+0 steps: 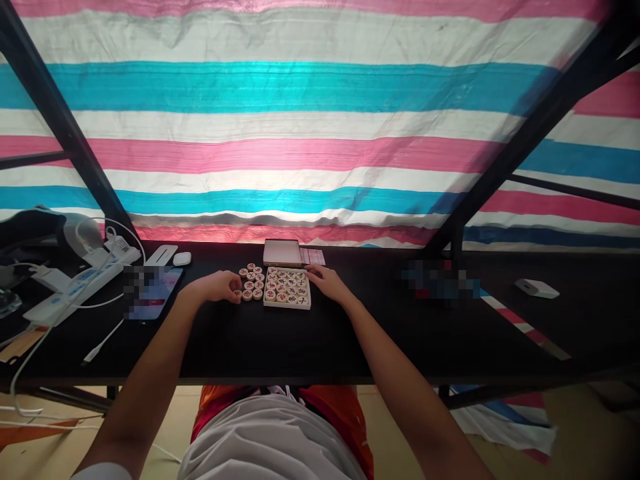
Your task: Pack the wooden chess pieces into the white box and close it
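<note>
A small white box point(287, 303) full of round wooden chess pieces sits at the middle of the black table point(300, 347). Several loose pieces point(253, 283) lie in a cluster just left of it. My left hand point(218, 287) rests beside that cluster, fingers curled round a piece at its edge. My right hand point(324, 281) lies against the box's right side, fingers closed against its rim. The box's lid point(282, 253) lies behind the box.
A phone point(153, 291), a white mouse point(182, 259), power strips point(80, 283) and cables crowd the table's left. A small white device point(537, 288) lies far right. Black frame bars point(500, 160) slant up in front of a striped tarp point(300, 120).
</note>
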Tool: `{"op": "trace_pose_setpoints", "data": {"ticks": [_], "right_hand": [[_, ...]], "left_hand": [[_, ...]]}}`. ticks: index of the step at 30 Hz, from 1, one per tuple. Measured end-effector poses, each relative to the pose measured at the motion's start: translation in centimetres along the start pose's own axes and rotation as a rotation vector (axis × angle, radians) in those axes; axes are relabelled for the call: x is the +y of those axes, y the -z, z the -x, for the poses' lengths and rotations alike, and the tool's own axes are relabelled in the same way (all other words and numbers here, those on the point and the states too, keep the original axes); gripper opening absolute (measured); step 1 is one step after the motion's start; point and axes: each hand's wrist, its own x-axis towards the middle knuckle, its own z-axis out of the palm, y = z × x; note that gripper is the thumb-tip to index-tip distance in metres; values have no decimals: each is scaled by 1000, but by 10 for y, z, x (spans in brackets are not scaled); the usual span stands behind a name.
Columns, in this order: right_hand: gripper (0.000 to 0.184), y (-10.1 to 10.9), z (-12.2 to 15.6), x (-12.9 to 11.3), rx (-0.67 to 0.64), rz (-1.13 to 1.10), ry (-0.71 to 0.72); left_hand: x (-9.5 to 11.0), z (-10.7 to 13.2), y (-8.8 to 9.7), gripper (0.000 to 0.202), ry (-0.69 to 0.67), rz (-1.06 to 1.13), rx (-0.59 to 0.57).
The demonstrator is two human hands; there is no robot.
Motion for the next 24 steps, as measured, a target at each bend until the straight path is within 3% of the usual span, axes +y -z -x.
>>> {"op": "trace_pose_setpoints", "data": {"ticks": [4, 7, 10, 13, 18, 24], "right_hand": [[31, -2, -1, 3, 1, -14, 6], [32, -2, -1, 3, 6, -14, 5], [31, -2, 0, 1, 9, -11, 3], [30, -1, 0, 0, 4, -5, 5], [31, 0, 0, 0, -5, -1, 12], [30, 1, 1, -2, -11, 5, 12]], "left_hand": [[-1, -1, 0, 23, 30, -12, 4], [3, 1, 3, 25, 4, -69, 119], [19, 0, -3, 30, -152, -107, 322], [46, -5, -18, 32, -359, -100, 431], [73, -24, -40, 27, -493, -225, 452], [69, -45, -46, 29, -460, -313, 437]]}}
